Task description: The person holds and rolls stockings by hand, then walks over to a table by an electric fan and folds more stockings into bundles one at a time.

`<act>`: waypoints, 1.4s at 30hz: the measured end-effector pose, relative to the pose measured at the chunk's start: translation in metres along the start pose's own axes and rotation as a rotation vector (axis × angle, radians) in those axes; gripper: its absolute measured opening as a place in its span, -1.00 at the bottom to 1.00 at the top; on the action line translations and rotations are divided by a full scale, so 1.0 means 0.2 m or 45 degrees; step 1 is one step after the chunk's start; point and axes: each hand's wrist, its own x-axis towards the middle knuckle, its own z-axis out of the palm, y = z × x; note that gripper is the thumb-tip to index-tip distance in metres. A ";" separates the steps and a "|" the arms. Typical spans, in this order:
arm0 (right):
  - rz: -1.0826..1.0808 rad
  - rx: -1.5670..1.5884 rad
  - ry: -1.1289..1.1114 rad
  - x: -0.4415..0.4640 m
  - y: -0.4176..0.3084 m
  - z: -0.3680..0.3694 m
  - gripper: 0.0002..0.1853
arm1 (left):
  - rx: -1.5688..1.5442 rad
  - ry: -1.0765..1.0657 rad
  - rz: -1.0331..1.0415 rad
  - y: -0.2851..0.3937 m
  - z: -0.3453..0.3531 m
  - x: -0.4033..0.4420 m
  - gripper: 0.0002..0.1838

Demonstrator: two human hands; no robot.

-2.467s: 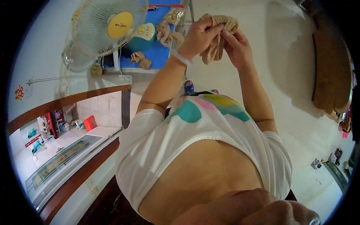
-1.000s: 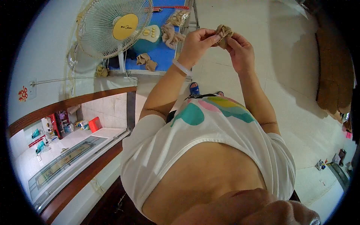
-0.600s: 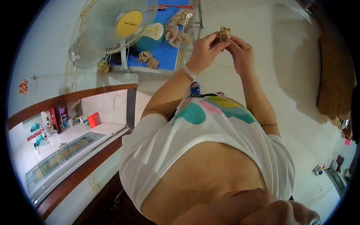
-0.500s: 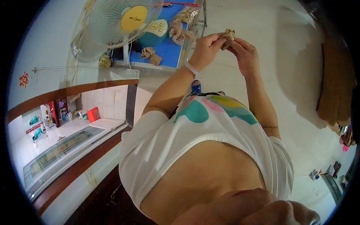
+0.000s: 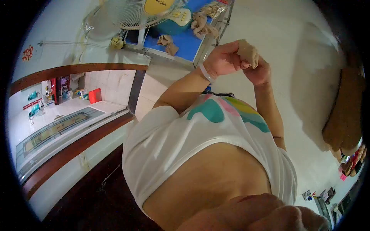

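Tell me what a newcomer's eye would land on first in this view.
Probably the white shirt with its coloured shapes, filling the middle of the picture. Next, above it and right of centre, the left hand and right hand come together at a tan cloth. At the top, left of centre, a fan with a yellow hub stands on a blue table, partly cut off by the frame.
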 end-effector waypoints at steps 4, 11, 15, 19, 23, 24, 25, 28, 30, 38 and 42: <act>-0.001 -0.267 0.197 0.05 0.05 0.05 -0.62 | 0.367 0.267 0.013 0.06 -0.09 -0.04 -0.64; 0.046 -1.027 0.376 0.20 0.20 -0.15 -0.75 | 1.687 1.169 0.444 0.08 -0.48 -0.27 -0.73; 0.152 -0.967 0.511 0.32 0.28 -0.14 -0.79 | 1.743 1.557 0.652 0.25 -0.72 -0.43 -0.75; 0.318 -1.003 0.494 0.39 0.34 -0.19 -0.78 | 2.156 1.652 0.464 0.52 -1.05 -0.61 -0.77; 0.353 -0.999 0.541 0.41 0.40 -0.25 -0.78 | 2.577 1.836 0.250 0.65 -1.11 -0.61 -0.80; 0.367 -1.009 0.570 0.41 0.40 -0.25 -0.78 | 2.653 1.837 0.342 0.66 -1.10 -0.56 -0.79; 0.381 -1.016 0.600 0.40 0.41 -0.25 -0.78 | 2.729 1.834 0.435 0.67 -1.10 -0.53 -0.78; 0.425 -1.011 0.643 0.38 0.42 -0.24 -0.75 | 2.710 1.495 0.387 0.66 -1.20 -0.36 -0.76; 0.448 -1.010 0.683 0.40 0.44 -0.26 -0.75 | 2.574 1.597 0.206 0.64 -1.34 -0.24 -0.75; 0.164 -1.285 0.759 0.55 0.45 -0.31 -0.71 | 1.320 1.384 0.398 0.66 -1.31 -0.07 -0.82; -0.331 -1.584 0.646 0.73 0.48 -0.27 -0.67 | 0.915 1.292 0.205 0.50 -0.90 -0.01 -0.85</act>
